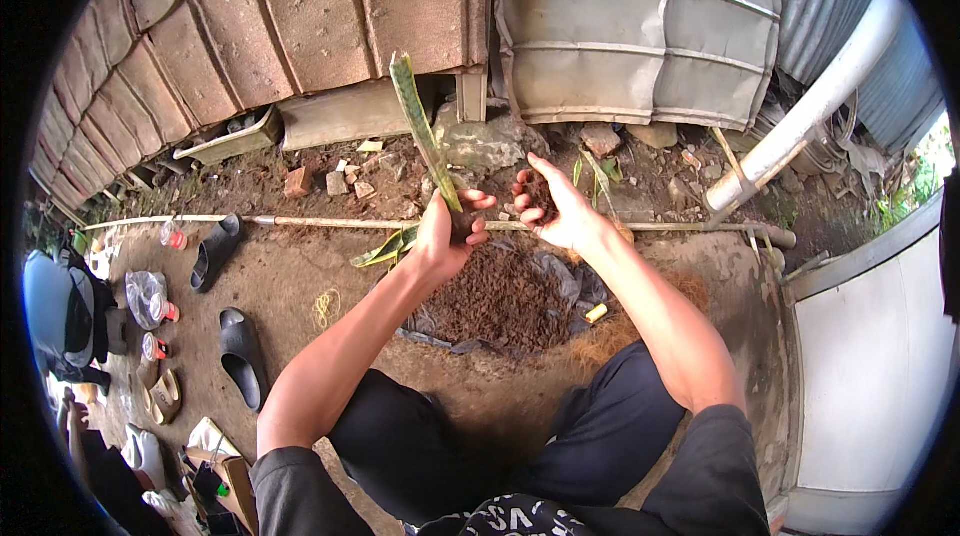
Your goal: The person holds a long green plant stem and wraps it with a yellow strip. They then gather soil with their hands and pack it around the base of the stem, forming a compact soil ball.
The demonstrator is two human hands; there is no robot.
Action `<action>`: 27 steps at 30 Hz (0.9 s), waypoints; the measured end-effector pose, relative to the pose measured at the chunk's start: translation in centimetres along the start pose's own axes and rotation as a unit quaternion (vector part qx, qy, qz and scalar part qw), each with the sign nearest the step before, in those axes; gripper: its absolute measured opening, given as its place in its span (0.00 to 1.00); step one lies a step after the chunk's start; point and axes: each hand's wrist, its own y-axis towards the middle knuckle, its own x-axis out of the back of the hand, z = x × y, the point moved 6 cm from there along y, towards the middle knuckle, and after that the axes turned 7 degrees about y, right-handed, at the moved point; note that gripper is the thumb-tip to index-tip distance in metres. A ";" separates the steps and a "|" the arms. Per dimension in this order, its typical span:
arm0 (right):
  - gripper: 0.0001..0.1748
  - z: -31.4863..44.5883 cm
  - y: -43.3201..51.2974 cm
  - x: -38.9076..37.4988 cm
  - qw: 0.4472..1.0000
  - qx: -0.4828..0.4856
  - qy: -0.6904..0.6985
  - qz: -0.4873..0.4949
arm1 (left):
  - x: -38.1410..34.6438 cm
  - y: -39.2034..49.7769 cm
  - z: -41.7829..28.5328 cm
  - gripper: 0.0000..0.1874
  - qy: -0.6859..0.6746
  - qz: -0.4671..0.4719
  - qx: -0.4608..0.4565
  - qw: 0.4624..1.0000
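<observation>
My left hand [448,228] grips a snake plant leaf [420,127] by its lower end, where a clump of dark soil [462,227] sits in the palm. The leaf stands tilted, its cut top pointing away from me. Cupped to the right, my right hand [559,206] holds a handful of brown soil [538,195], apart from the leaf. Below both hands a heap of loose soil [502,300] lies on a dark plastic sheet [574,277]. Another variegated leaf [386,247] with yellow edges rests beside my left wrist.
Coconut-like fibre [600,343] and a small yellow roll [596,313] lie right of the heap. Yellow string [326,309] and black slides [244,360] are to the left. A long thin pipe [337,222] crosses beyond the heap. A white pipe [810,101] slants at right. People are at far left.
</observation>
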 end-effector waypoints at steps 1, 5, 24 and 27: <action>0.19 -0.1 0.2 0.0 1.000 -0.011 0.002 0.022 | -0.1 -0.1 0.0 0.23 0.002 -0.003 0.000 1.000; 0.19 0.7 0.8 0.3 0.995 0.050 -0.085 0.018 | -0.7 -0.2 0.3 0.24 0.009 -0.013 0.007 1.000; 0.22 2.1 -2.5 -4.3 0.901 0.349 -0.256 0.028 | -2.8 1.8 2.4 0.21 -0.039 0.049 0.050 0.997; 0.23 1.4 -2.5 -4.6 0.899 0.331 -0.286 0.016 | -2.3 2.1 2.5 0.22 -0.047 0.042 0.063 0.996</action>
